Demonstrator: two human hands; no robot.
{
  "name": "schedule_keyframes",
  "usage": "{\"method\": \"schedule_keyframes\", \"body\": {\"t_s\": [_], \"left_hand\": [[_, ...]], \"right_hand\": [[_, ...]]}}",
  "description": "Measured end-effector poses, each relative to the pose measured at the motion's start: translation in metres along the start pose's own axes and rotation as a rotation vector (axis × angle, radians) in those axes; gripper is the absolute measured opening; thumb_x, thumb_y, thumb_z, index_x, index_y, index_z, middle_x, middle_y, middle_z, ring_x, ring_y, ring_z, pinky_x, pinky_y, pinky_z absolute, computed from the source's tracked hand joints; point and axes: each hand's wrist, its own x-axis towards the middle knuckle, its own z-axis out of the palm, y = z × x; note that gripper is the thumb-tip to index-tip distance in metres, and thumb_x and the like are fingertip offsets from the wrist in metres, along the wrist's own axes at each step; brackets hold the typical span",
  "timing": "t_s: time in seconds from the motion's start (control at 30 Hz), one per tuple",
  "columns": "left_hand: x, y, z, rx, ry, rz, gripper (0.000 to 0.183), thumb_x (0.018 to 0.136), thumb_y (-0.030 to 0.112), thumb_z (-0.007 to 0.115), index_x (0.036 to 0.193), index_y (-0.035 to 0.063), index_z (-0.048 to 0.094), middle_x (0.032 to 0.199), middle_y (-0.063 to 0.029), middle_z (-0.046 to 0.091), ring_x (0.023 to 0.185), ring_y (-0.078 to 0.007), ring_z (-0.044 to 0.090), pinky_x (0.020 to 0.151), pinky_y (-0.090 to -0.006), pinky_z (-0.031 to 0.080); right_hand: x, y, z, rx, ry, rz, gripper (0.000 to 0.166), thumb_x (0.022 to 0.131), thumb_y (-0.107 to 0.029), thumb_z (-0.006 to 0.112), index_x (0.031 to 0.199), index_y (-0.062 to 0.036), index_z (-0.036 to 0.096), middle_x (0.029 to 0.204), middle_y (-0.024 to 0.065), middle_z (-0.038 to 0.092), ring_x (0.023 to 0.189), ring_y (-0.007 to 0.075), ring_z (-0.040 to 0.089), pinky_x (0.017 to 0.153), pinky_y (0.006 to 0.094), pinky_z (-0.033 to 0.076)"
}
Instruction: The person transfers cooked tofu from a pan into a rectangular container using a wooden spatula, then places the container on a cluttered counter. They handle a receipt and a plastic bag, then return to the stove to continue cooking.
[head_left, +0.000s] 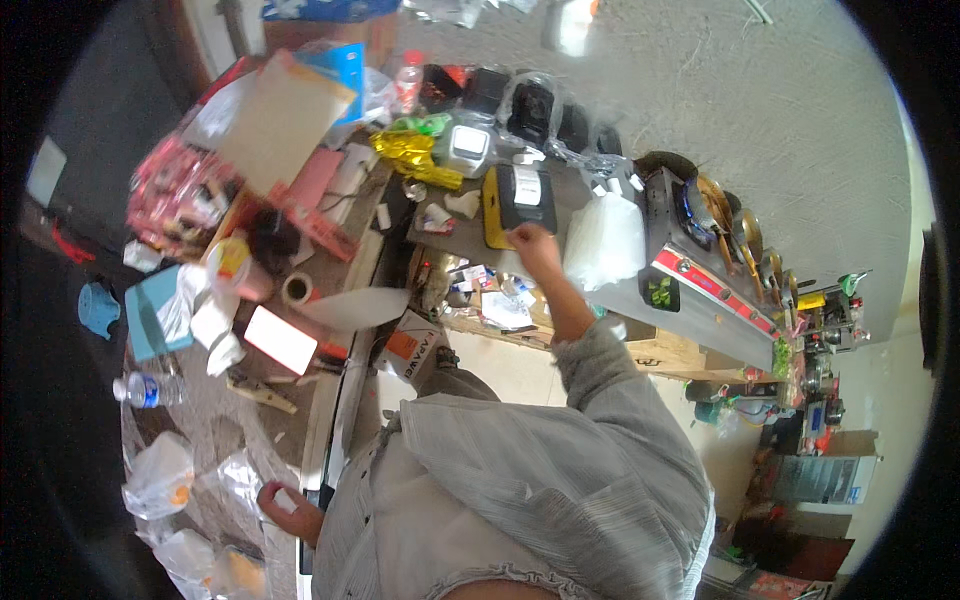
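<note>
My right hand (534, 244) is at the near edge of a black and yellow label printer (536, 206), from which a white printed paper strip (527, 185) comes out on top. Its fingers are bent; whether they hold anything does not show. My left hand (289, 510) is low on the left, above the table, with its fingers curled around a small white item (285, 500). Clear plastic bags (159, 476) with food in them lie beside it. Right of the printer lies a stack of white plastic bags (606, 238). A white smartphone-like slab (281, 340) rests on the left table.
A gas stove (675, 225) with pans stands at the right. Black containers in plastic wrap (531, 111) line the back. On the left table are a water bottle (150, 390), a tape roll (298, 288), a cup (238, 268) and a blue box (154, 315).
</note>
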Motion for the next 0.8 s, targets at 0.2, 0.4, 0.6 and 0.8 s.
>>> {"method": "schedule_keyframes", "body": {"t_s": [0.2, 0.4, 0.6, 0.8], "left_hand": [[0.042, 0.153, 0.107, -0.076, -0.321, 0.172, 0.013, 0.077, 0.001, 0.053, 0.090, -0.0015, 0.050, 0.084, -0.0121, 0.052, 0.079, -0.0249, 0.050, 0.075, -0.0342, 0.041], [0.076, 0.234, 0.201, -0.332, -0.652, -0.075, 0.020, 0.078, 0.003, 0.057, 0.097, -0.0020, 0.052, 0.089, -0.0096, 0.056, 0.084, -0.0176, 0.053, 0.077, -0.0303, 0.043], [0.103, 0.326, 0.357, -0.920, -1.421, -0.632, 0.038, 0.087, 0.029, 0.051, 0.113, 0.0014, 0.050, 0.107, -0.0095, 0.055, 0.101, -0.0199, 0.051, 0.089, -0.0329, 0.040], [0.096, 0.419, 0.456, -1.289, -1.490, -0.918, 0.045, 0.085, 0.035, 0.053, 0.118, 0.0048, 0.045, 0.111, -0.0076, 0.053, 0.104, -0.0208, 0.050, 0.089, -0.0359, 0.039]], "right_hand": [[0.173, 0.112, -0.046, 0.494, -0.038, 0.773, 0.018, 0.073, -0.023, 0.065, 0.080, -0.0066, 0.062, 0.073, 0.0079, 0.059, 0.060, 0.0211, 0.053, 0.055, 0.0335, 0.040], [0.208, 0.096, -0.033, 0.842, -0.374, 0.774, 0.025, 0.074, -0.019, 0.065, 0.094, -0.0056, 0.057, 0.085, 0.0058, 0.060, 0.077, 0.0168, 0.055, 0.068, 0.0303, 0.042], [0.187, 0.048, -0.065, 0.797, -0.662, 0.245, 0.032, 0.073, -0.016, 0.068, 0.100, -0.0031, 0.058, 0.091, 0.0047, 0.062, 0.079, 0.0146, 0.058, 0.073, 0.0278, 0.045], [0.176, 0.039, -0.072, 0.555, -0.771, 0.124, 0.017, 0.075, -0.014, 0.066, 0.087, -0.0024, 0.062, 0.078, -0.0009, 0.060, 0.073, 0.0065, 0.054, 0.066, 0.0243, 0.043]]}}
